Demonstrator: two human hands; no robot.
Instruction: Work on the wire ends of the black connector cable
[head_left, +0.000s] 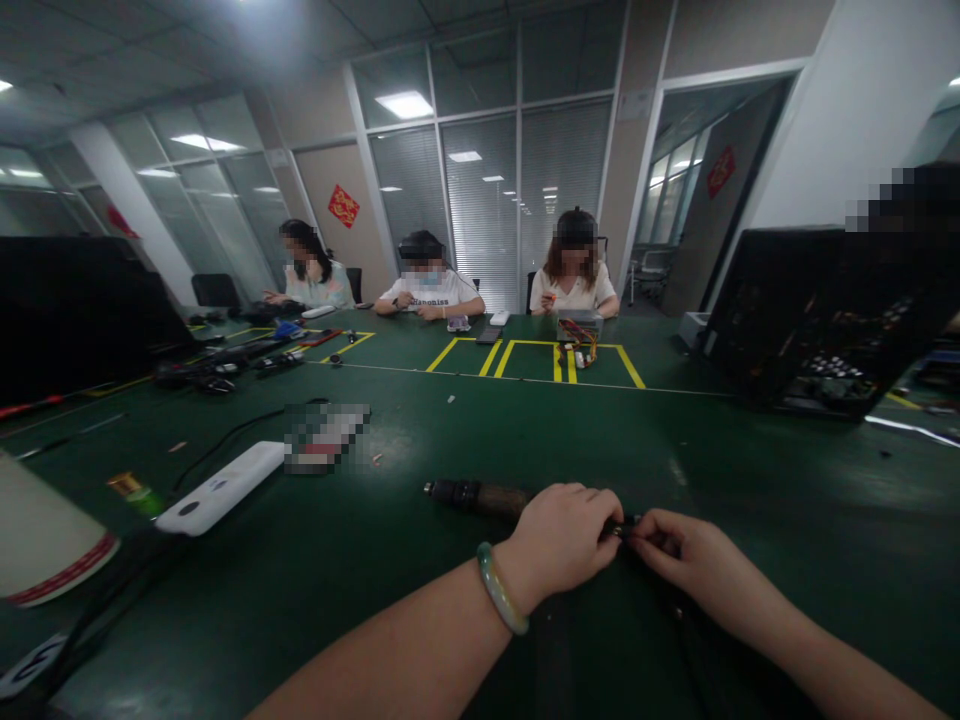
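My left hand, with a green bangle on the wrist, is closed at the right end of a dark cylindrical tool that lies on the green table. The tool's narrow metal tip points left. Close beside it, my right hand is pinched at a small dark part between the two hands. That part is too small and too covered by fingers to name. A dark cable runs down from below my right hand.
At the left are a white power bank-like device, a blurred-out flat item, a green-yellow battery-like cylinder and a white cup. A black computer case stands at the right. Several people sit across the table.
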